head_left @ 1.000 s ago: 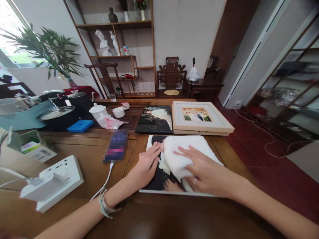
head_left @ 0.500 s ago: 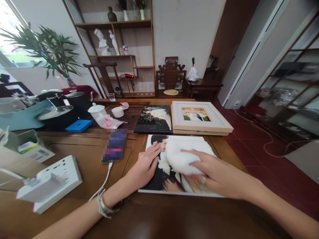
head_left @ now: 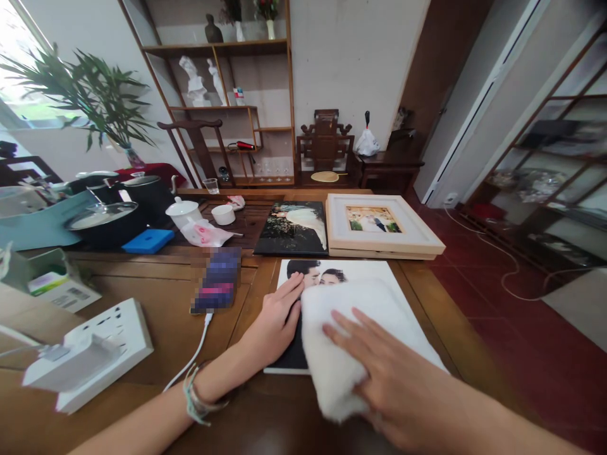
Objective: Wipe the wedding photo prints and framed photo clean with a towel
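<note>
A white-edged photo panel point(head_left: 291, 365) with a picture of a couple lies on the wooden table in front of me. My left hand point(head_left: 277, 319) rests on its left side, fingers stretched out flat, with a bracelet at the wrist. My right hand point(head_left: 374, 360) grips a folded, fluffy white towel point(head_left: 327, 328), its fingers spread over the top and the thumb hidden. The towel covers much of the panel's middle and hangs past its near edge. Just beyond lie a dark photo panel point(head_left: 291, 230) and a white-matted framed photo point(head_left: 379, 243).
At left are a power strip point(head_left: 107, 354), a phone point(head_left: 215, 281) on a charging cable, an open box point(head_left: 66, 281) and a blue block point(head_left: 148, 241). Pots point(head_left: 107, 221) and white cups point(head_left: 224, 214) stand farther back. A shelf point(head_left: 213, 47) lines the wall.
My right hand has brought the towel down toward me, from the panel's upper middle to over its near edge. Another face in the picture now shows. My left hand stays put.
</note>
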Tool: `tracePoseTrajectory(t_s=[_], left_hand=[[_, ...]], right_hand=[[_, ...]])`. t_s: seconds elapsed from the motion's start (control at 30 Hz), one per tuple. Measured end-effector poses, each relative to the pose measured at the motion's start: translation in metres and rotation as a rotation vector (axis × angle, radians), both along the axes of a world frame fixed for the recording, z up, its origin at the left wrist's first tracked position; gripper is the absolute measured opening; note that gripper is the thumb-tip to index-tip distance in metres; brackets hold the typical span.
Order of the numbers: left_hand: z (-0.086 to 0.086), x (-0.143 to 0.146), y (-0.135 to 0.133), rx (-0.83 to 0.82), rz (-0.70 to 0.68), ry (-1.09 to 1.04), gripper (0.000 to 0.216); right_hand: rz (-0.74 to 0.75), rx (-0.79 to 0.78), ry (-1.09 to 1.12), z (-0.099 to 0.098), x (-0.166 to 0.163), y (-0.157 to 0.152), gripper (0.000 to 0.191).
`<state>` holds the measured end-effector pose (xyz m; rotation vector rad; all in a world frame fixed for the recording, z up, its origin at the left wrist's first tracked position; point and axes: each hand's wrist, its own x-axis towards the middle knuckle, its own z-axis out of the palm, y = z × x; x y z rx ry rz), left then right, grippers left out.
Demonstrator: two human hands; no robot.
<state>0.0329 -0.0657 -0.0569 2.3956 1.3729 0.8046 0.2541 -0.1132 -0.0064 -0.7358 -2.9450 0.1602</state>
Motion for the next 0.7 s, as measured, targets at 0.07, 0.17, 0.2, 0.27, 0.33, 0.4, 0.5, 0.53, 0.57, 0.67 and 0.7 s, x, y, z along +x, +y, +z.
tracePoseTrajectory(t_s=[0.07, 0.17, 0.2, 0.27, 0.33, 0.4, 0.5, 0.53, 0.57, 0.67, 0.7], left_hand=[[0.000, 0.000, 0.000, 0.006, -0.009, -0.008, 0.043], [0.000, -0.001, 0.000, 0.013, -0.011, -0.023, 0.042], [0.001, -0.001, 0.000, 0.014, -0.015, -0.019, 0.042], [0.001, -0.001, 0.000, 0.011, -0.023, 0.002, 0.042], [0.002, -0.001, 0.000, 0.008, -0.026, 0.025, 0.042], [0.002, 0.000, 0.000, 0.007, -0.023, 0.040, 0.042], [0.001, -0.001, 0.000, 0.012, -0.021, 0.039, 0.043], [0.000, -0.001, 0.000, 0.016, -0.019, 0.034, 0.043], [0.000, -0.001, 0.000, 0.018, -0.017, 0.028, 0.043], [0.001, -0.001, 0.000, 0.012, -0.021, 0.021, 0.042], [0.002, 0.000, 0.000, 0.005, -0.025, 0.020, 0.042]], right_hand=[[0.039, -0.055, -0.010, 0.007, -0.001, -0.015, 0.034], [0.073, -0.164, -0.014, 0.018, 0.003, -0.020, 0.042], [0.074, -0.200, -0.008, 0.021, 0.006, -0.016, 0.042], [0.040, -0.238, 0.021, 0.024, 0.013, -0.004, 0.040], [-0.050, -0.217, 0.067, 0.022, 0.019, 0.013, 0.037], [-0.147, -0.156, 0.100, 0.015, 0.021, 0.033, 0.030], [-0.215, -0.056, 0.127, 0.002, 0.014, 0.061, 0.027], [-0.217, -0.027, 0.127, -0.002, 0.010, 0.068, 0.027], [-0.213, -0.002, 0.123, -0.005, 0.005, 0.073, 0.027], [-0.189, 0.036, 0.083, -0.009, -0.005, 0.077, 0.026], [-0.178, 0.037, 0.070, -0.008, -0.007, 0.073, 0.025]])
